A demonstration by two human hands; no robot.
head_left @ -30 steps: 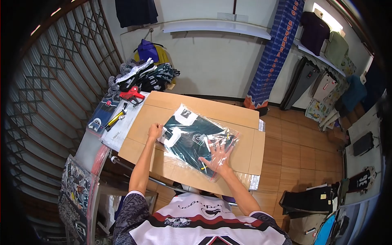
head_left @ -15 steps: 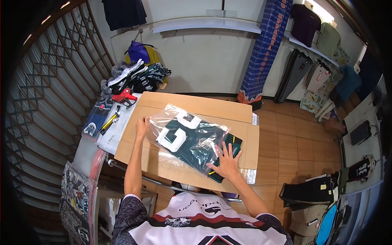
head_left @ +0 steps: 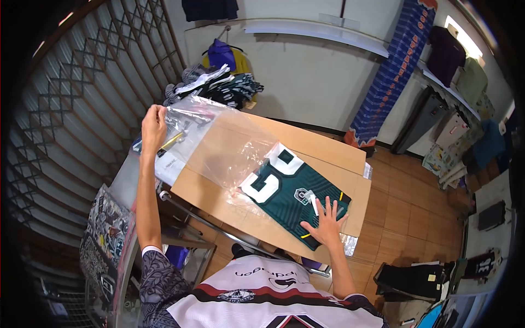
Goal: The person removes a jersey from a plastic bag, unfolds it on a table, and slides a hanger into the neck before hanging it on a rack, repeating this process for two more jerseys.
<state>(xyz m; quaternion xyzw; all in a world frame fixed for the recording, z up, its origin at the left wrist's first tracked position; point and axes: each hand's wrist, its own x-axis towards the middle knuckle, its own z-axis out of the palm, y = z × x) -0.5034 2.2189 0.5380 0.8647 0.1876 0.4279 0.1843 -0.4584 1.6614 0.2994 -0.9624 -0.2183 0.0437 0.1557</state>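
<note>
A folded dark green jersey (head_left: 290,188) with large white lettering and a small crest lies on the cardboard-topped table (head_left: 322,150). My right hand (head_left: 326,225) presses flat on its near right end, fingers spread, close to a white tag. Up at the left, my left hand (head_left: 155,127) pinches the corner of a clear plastic bag (head_left: 219,145). The bag stretches from those fingers down to the jersey's lettered end, which it still overlaps slightly. Most of the jersey's front is uncovered.
Behind the bag, a yellow-handled tool (head_left: 171,141) shows at the table's left side. A pile of clothes (head_left: 219,87) sits at the back left. A metal rail (head_left: 213,221) runs along the near edge. Folding lattice gate (head_left: 98,71) stands left.
My left hand has pulled the plastic bag up and left, sliding it off most of the jersey. My right hand stays flat on the jersey's end. The camera view has shifted.
</note>
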